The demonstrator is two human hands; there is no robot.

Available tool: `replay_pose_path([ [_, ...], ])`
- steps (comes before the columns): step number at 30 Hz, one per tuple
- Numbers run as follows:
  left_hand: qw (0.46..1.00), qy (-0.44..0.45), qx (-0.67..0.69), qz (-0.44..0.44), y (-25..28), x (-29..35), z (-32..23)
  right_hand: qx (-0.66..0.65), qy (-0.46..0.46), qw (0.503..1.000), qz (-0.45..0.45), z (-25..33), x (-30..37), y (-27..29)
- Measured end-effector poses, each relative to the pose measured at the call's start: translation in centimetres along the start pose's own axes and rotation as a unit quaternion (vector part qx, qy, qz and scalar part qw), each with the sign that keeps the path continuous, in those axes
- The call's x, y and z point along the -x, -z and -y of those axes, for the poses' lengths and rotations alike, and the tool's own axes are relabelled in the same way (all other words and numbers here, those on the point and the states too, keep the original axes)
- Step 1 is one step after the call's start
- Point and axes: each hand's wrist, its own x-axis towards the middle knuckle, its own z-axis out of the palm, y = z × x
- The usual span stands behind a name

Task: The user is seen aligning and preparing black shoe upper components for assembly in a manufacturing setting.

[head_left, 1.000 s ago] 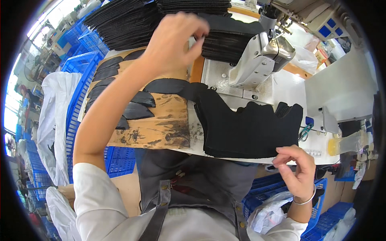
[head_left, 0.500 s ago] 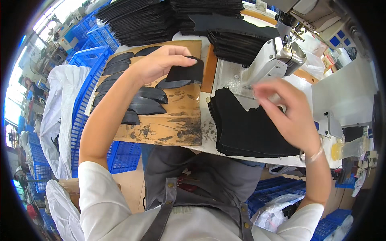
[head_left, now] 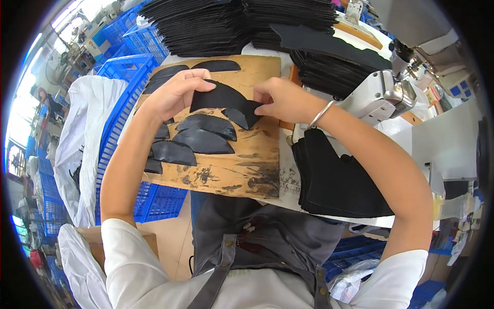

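My left hand (head_left: 180,92) pinches the upper left edge of a matte black half-moon piece (head_left: 218,97) over a brown cardboard sheet (head_left: 216,183). At the piece's right end, the thumb and fingers of my right hand (head_left: 280,101) are closed on a black corner (head_left: 251,108). Whether that corner belongs to the same piece or to one overlapping it, I cannot tell. A shiny black surface (head_left: 237,117) shows just below. Several glossy black curved pieces (head_left: 203,140) lie overlapping on the cardboard. Under my right forearm rests a stack of matte black cut panels (head_left: 334,177) on the white table.
Tall stacks of black panels (head_left: 206,28) stand along the back. A sewing machine (head_left: 370,95) is at the right. Left of the cardboard are a blue plastic crate (head_left: 110,129) and a white plastic sack (head_left: 85,149). More blue crates (head_left: 360,247) sit below the table.
My right hand has swung left from above the panel stack to the black piece and closed on its right end. My left hand has shifted left along the piece. The view has moved slightly.
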Motion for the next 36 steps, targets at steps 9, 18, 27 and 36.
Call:
replay_pose_path([
  [9, 0.984, -0.071, -0.049, -0.155, 2.2, 3.7, -1.9, 0.015, -0.034, 0.997, 0.073, 1.7, 1.5, 1.2],
  [18, 0.981, -0.130, -0.082, 0.122, -7.8, 3.4, -5.5, -0.033, 0.088, 0.994, -0.062, 4.5, 5.2, 4.0],
  [27, 0.950, -0.068, -0.155, 0.262, -16.7, -0.4, -6.0, -0.374, -0.073, 0.921, -0.085, 6.7, 18.4, 5.3],
  [36, 0.902, 0.047, -0.364, 0.227, -24.4, -2.5, -1.3, -0.151, -0.248, 0.947, -0.140, 4.8, 26.7, 3.6],
])
